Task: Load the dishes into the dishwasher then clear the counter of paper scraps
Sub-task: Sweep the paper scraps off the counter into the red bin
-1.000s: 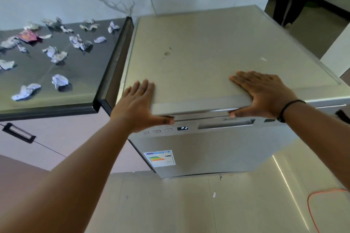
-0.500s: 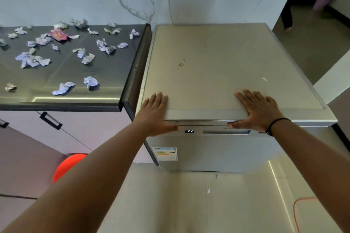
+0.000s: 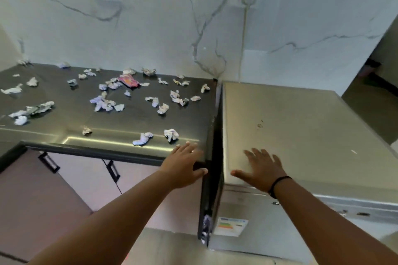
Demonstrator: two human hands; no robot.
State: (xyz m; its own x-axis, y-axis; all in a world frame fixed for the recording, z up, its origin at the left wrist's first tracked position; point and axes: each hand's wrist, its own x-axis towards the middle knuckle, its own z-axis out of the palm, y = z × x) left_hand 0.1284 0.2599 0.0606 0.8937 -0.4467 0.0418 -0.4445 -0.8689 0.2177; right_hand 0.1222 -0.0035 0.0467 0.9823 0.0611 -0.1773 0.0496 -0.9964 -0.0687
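Now the dishwasher (image 3: 301, 127) is seen standing just right of the counter (image 3: 64, 114), its door closed as far as can be made out, and no dishes are shown anywhere, so the loading half of the task can be judged finished or at least out of sight. The paper scraps (image 3: 105, 103) are what is left: they are scattered all over the dark counter top, from the back wall to the front edge, with a pink wrapper (image 3: 128, 80) lying among them near the back, and none can be said to have been gathered yet. The left hand (image 3: 185, 165) is held at the counter's front right corner, fingers straight and slightly spread, nothing grasped; whether the surface is actually touched cannot be told. The right hand (image 3: 261, 170) is laid flat on the dishwasher's top near its front left corner, fingers splayed, nothing held, a dark band worn at the wrist. Two crumpled scraps (image 3: 171, 134) lie just beyond the left fingertips, so the clearing is judged about to begin there.
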